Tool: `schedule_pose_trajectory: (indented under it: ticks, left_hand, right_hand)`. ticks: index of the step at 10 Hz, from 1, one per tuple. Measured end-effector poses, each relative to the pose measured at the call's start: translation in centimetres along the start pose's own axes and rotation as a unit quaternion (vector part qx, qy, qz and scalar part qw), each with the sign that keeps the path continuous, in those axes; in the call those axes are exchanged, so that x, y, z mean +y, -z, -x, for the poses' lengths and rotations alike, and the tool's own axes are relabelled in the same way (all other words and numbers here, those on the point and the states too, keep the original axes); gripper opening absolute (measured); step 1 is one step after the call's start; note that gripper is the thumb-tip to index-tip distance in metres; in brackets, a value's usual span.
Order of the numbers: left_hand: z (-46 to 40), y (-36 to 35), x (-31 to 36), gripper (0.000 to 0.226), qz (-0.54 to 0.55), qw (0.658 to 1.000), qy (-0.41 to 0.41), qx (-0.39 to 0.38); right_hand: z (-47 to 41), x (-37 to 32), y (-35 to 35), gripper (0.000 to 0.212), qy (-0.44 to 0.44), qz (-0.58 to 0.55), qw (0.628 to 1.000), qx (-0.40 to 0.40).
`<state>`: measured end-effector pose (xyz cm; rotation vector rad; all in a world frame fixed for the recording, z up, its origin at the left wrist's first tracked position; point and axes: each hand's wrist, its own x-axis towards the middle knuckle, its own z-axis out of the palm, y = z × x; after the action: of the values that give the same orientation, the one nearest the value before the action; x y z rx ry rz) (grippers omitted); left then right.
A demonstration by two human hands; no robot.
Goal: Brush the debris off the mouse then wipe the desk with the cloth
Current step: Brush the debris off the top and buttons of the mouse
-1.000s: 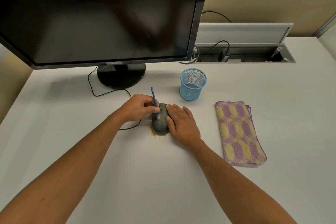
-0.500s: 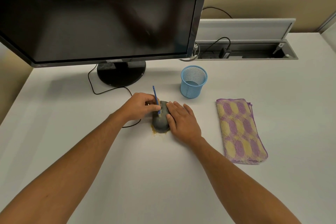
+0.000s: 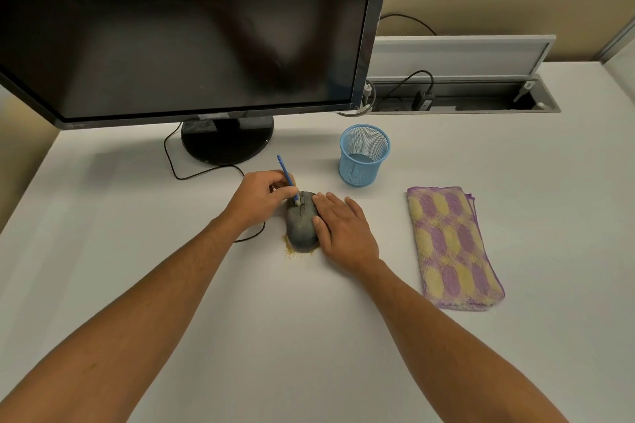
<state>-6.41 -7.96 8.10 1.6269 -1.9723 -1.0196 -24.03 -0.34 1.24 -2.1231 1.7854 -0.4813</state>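
A dark grey wired mouse lies mid-desk on the white desk. My left hand pinches a thin blue brush, whose pale bristles touch the mouse near its scroll wheel. My right hand rests flat against the mouse's right side, holding it steady. Yellowish crumbs of debris lie on the desk at the mouse's near-left edge. A folded purple and yellow cloth lies flat to the right, untouched.
A large black monitor on a round stand fills the back left. A blue mesh cup stands behind the mouse, to the right. The mouse cable loops left of my hand. An open cable tray runs along the back.
The brush tip has shifted slightly forward on the mouse, toward the scroll wheel. Both hands stay on the mouse; the cloth has not moved.
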Motion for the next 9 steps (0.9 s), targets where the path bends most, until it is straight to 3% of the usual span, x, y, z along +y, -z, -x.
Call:
schedule_pose_trajectory:
  ticks: [2,4,5,6,7,9]
  left_hand:
    - [-0.1,0.7,0.5,0.017,-0.016,0.994,0.022,-0.107]
    - [-0.2,1.2,0.8,0.017,-0.04,0.986,0.022,-0.162]
    - [-0.2,1.2,0.2,0.019,0.02,0.991,0.036,-0.131]
    - [-0.2,1.0,-0.4,0.018,0.046,0.997,0.038,-0.042]
    - [-0.1,0.5,-0.4,0.016,0.038,0.999,0.028,-0.017]
    - [0.0,0.5,0.5,0.016,0.012,0.994,0.025,-0.108]
  right_hand:
    - [0.0,0.0,-0.1,0.062,0.0,0.0,1.0,0.003]
    - [0.1,0.0,0.0,0.063,0.002,-0.002,1.0,-0.005]
    - [0.0,0.0,0.0,0.064,0.0,-0.001,1.0,-0.008]
    - [0.1,0.0,0.0,0.064,-0.002,-0.003,1.0,-0.01]
    - [0.1,0.0,0.0,0.063,-0.002,-0.003,1.0,-0.011]
    - [0.0,0.0,0.0,0.063,0.0,-0.001,1.0,-0.009]
